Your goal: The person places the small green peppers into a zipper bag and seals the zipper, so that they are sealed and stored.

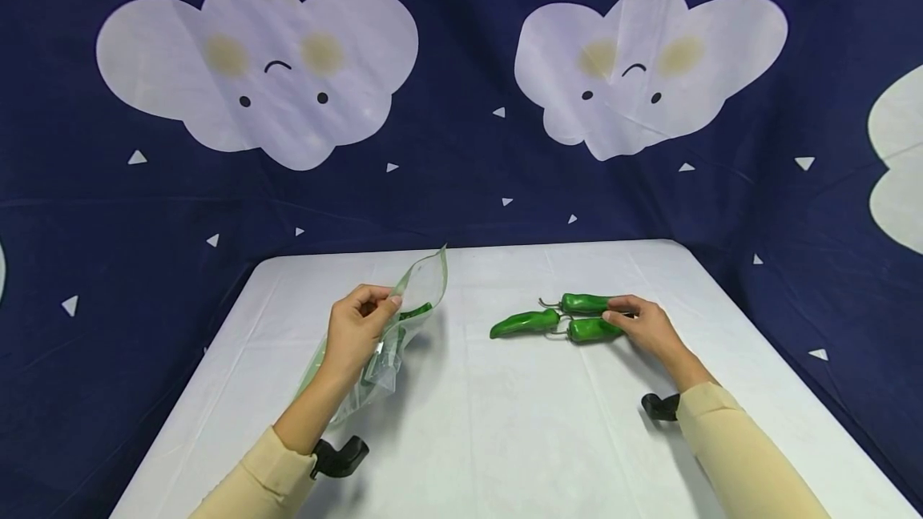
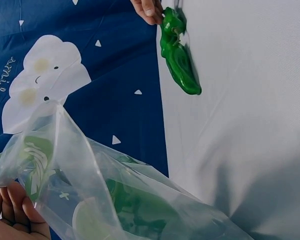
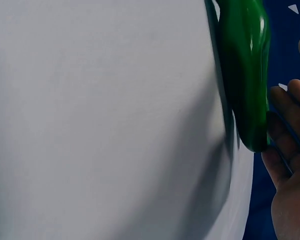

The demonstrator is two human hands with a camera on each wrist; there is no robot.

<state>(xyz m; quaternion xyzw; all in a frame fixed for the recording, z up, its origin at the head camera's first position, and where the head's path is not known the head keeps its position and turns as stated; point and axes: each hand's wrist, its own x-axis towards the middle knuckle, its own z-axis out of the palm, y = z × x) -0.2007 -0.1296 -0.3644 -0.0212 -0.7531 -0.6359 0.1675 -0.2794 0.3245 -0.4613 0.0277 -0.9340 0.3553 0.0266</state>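
Observation:
My left hand (image 1: 358, 332) pinches the upper edge of a clear plastic bag (image 1: 385, 367) with green edges, whose mouth gapes toward the back. Green peppers (image 2: 140, 207) show through its film in the left wrist view. Three glossy green chili peppers lie on the table to the right: a left one (image 1: 526, 323), a back one (image 1: 582, 303) and a front one (image 1: 593, 330). At the right ends of the back and front peppers is my right hand (image 1: 645, 328), its fingers spread loosely beside the front pepper's tip in the right wrist view.
A white-covered table (image 1: 519, 439) reaches back to a dark blue curtain (image 1: 461, 183) printed with clouds and small triangles. Black wrist mounts (image 1: 339, 457) sit at both cuffs, low over the table.

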